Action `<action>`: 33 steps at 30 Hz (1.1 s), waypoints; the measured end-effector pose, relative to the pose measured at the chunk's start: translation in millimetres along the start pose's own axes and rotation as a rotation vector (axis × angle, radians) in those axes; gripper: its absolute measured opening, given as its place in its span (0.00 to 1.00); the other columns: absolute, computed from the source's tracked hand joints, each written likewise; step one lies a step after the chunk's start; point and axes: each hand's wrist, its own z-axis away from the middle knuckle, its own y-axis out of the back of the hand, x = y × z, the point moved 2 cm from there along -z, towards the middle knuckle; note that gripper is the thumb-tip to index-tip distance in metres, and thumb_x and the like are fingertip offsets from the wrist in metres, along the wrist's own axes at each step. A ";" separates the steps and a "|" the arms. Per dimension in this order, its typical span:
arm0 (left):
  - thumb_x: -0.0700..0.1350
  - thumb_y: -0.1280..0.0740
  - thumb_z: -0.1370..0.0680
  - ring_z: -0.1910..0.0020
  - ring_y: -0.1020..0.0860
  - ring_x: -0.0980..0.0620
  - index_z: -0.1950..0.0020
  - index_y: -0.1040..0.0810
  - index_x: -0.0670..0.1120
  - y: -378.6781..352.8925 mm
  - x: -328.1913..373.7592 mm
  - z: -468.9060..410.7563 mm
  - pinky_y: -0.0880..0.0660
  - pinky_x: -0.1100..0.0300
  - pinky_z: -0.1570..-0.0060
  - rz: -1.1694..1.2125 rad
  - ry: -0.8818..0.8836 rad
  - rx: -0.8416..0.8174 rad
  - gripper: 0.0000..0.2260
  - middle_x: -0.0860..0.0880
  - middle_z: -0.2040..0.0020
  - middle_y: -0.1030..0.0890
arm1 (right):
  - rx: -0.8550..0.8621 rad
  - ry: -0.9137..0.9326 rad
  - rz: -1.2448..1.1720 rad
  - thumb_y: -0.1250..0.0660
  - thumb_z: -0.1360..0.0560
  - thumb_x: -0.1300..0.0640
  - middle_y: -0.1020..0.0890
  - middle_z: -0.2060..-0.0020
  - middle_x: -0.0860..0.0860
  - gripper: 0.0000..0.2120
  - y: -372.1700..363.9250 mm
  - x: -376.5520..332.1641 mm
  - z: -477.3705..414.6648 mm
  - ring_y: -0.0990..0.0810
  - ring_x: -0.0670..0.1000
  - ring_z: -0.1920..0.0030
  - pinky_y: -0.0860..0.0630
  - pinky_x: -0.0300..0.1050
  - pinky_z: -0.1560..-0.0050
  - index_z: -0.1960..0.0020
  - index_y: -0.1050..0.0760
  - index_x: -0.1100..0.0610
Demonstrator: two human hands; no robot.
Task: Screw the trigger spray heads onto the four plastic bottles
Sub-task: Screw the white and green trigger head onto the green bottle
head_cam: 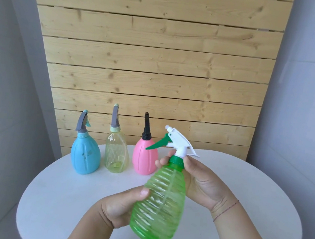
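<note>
I hold a ribbed, see-through green bottle (161,202) tilted above the white round table (65,197). My left hand (121,205) grips its lower body. My right hand (202,181) wraps the green collar (176,160) at the neck, under the white spray head (181,141) with a green trigger. At the back of the table stand three bottles with heads on: a blue bottle (85,156) with a grey head, a clear yellowish bottle (116,154) with a grey head, and a pink bottle (144,157) with a black head.
A wall of pale wooden planks (155,60) rises behind the table. Grey walls stand at both sides. The table's front edge curves just below my forearms.
</note>
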 end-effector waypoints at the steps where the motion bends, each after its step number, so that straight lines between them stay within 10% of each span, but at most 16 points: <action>1: 0.62 0.26 0.33 0.38 0.21 0.51 0.35 0.21 0.52 2.6 3.2 3.3 0.26 0.53 0.36 -0.052 0.017 0.039 0.30 0.50 0.38 0.18 | 0.056 -0.007 0.048 0.31 0.27 0.51 0.18 0.46 0.57 0.17 1.6 -0.3 -0.4 0.23 0.58 0.40 0.30 0.56 0.38 0.42 0.24 0.60; 9: 0.48 0.19 0.40 0.43 0.21 0.55 0.36 0.27 0.57 1.3 -12.0 -24.2 0.23 0.59 0.47 -0.390 0.086 0.572 0.35 0.54 0.43 0.19 | 0.650 -0.034 0.458 0.26 0.30 0.56 0.15 0.54 0.60 0.15 4.0 13.6 -6.7 0.18 0.55 0.55 0.24 0.50 0.48 0.49 0.27 0.61; 14: 0.57 0.24 0.37 0.34 0.36 0.47 0.26 0.44 0.54 -37.4 -19.2 -39.9 0.27 0.54 0.45 -0.992 0.116 1.062 0.45 0.54 0.37 0.35 | 1.106 0.159 0.542 0.26 0.30 0.53 0.18 0.61 0.56 0.12 -4.1 35.1 -12.9 0.21 0.55 0.60 0.27 0.45 0.59 0.57 0.28 0.57; 18: 0.56 0.22 0.37 0.34 0.37 0.50 0.26 0.44 0.54 -29.2 -19.9 -43.9 0.36 0.61 0.45 -0.812 0.065 0.881 0.46 0.55 0.37 0.35 | 1.055 0.165 0.497 0.27 0.29 0.55 0.16 0.59 0.59 0.12 7.1 21.6 -5.5 0.18 0.58 0.58 0.23 0.51 0.55 0.56 0.28 0.60; 22: 0.46 0.20 0.38 0.41 0.20 0.57 0.33 0.30 0.55 -6.4 -6.2 -25.6 0.22 0.58 0.43 -0.311 0.048 0.468 0.36 0.54 0.40 0.19 | 0.742 0.155 0.351 0.26 0.33 0.51 0.15 0.60 0.58 0.20 8.0 10.8 -3.2 0.18 0.55 0.60 0.21 0.51 0.53 0.52 0.26 0.66; 27: 0.41 0.22 0.33 0.38 0.20 0.46 0.34 0.26 0.51 -1.4 -2.2 -18.7 0.25 0.46 0.36 -0.249 0.053 0.355 0.29 0.45 0.38 0.18 | 0.522 0.043 0.349 0.31 0.31 0.47 0.15 0.48 0.55 0.24 5.2 9.8 -1.9 0.18 0.51 0.48 0.25 0.51 0.41 0.46 0.22 0.66; 33: 0.46 0.19 0.38 0.43 0.20 0.55 0.37 0.30 0.55 -2.8 -12.4 -23.0 0.21 0.60 0.46 -0.379 0.059 0.516 0.34 0.52 0.42 0.19 | 0.565 0.002 0.489 0.35 0.23 0.55 0.14 0.49 0.54 0.11 7.7 9.8 0.6 0.18 0.49 0.48 0.25 0.41 0.43 0.45 0.21 0.60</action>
